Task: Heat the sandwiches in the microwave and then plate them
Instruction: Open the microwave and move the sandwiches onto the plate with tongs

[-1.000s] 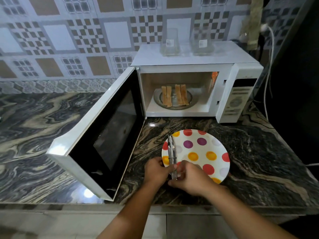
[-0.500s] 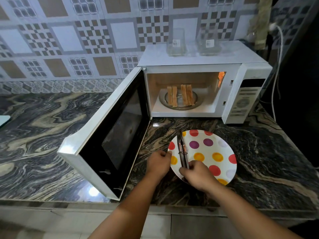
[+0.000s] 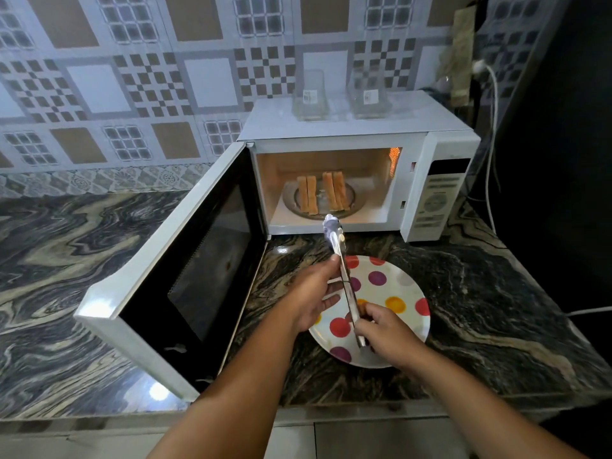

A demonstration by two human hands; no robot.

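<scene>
The white microwave [image 3: 437, 190] stands at the back with its door [image 3: 185, 270] swung wide open to the left. Inside, two sandwiches [image 3: 323, 193] stand on edge on the glass turntable [image 3: 356, 202]. A polka-dot plate [image 3: 397, 293] lies on the counter in front. Metal tongs [image 3: 341, 260] are lifted above the plate, tips pointing at the microwave opening. My right hand [image 3: 387, 332] grips the tongs' rear end. My left hand [image 3: 314, 293] touches their middle with thumb and fingers spread.
Two clear glass jars [image 3: 311, 97] sit on top of the microwave. A white power cord [image 3: 493, 127] hangs at the right beside a dark wall. The marbled counter [image 3: 66, 260] stretches left of the open door.
The tongs have been lifted off the plate and now point toward the microwave. Both hands rose with them, and the view moved closer.
</scene>
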